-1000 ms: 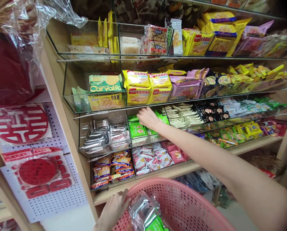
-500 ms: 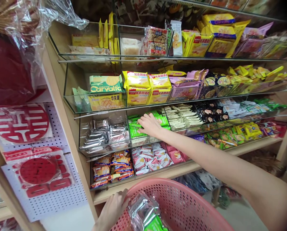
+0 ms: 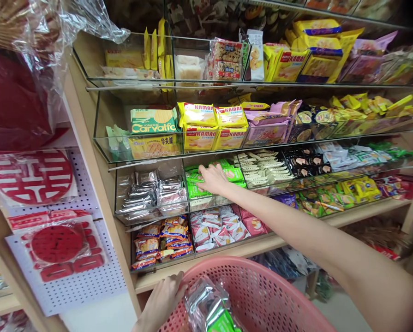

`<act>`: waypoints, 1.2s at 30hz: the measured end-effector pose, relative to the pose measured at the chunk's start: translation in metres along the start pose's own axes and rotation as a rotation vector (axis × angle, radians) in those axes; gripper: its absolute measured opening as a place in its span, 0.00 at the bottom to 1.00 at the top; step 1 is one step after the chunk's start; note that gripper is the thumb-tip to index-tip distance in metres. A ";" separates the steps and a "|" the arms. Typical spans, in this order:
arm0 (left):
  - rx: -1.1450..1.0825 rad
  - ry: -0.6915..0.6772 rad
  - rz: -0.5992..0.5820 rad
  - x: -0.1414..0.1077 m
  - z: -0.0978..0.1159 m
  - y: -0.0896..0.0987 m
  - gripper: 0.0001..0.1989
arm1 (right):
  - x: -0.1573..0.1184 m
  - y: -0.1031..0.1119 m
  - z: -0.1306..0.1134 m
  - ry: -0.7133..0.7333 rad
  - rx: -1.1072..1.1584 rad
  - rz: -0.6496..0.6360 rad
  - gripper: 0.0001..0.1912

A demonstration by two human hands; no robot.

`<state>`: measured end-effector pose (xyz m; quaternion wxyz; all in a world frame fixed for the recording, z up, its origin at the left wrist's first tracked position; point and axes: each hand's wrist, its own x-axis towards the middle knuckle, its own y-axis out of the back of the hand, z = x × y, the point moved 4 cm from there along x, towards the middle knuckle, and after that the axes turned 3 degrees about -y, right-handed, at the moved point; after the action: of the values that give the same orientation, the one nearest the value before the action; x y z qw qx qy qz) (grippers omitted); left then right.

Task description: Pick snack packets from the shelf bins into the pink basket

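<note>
Packets (image 3: pixel 236 174), green, sit near dial centre, in a glass-fronted compartment on the third visible shelf down. Right hand (image 3: pixel 213 179) is over them, fingers partly curled, tips down among the wrappers; can't tell if one is pinched. Left hand (image 3: pixel 163 297), at seven o'clock, is closed over the rim of a pink basket (image 3: pixel 261 272) at six.

Handling, my judgement: packets light, thin film, slick; contents probably stiff but brittle, so squeezing could crack them. Best hold: light pinch across both long edges, or by an end seal. Basket looks like semi-rigid plastic; rim is the place to hold.

Looks: bright green, glossy, flat, roughly rectangular, pinkish picture and pale print, lying overlapped. Basket is perforated, with silver packets (image 3: pixel 202 295) and a green packet (image 3: pixel 223 320) inside. From right hand: cream packets (image 3: pixel 265 168) at three o'clock, silver-wrapped stacks (image 3: pixel 142 189) at nine.
</note>
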<state>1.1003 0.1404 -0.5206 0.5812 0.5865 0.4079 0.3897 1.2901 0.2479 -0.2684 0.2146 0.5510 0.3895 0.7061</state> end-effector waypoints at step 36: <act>-0.008 -0.056 -0.014 0.007 0.000 0.000 0.13 | -0.246 0.014 -0.010 0.142 0.637 -0.383 0.20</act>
<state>1.1028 0.1464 -0.5207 0.5976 0.5920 0.3939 0.3706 1.3559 0.0561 -0.4089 0.1331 0.4571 0.6994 0.5332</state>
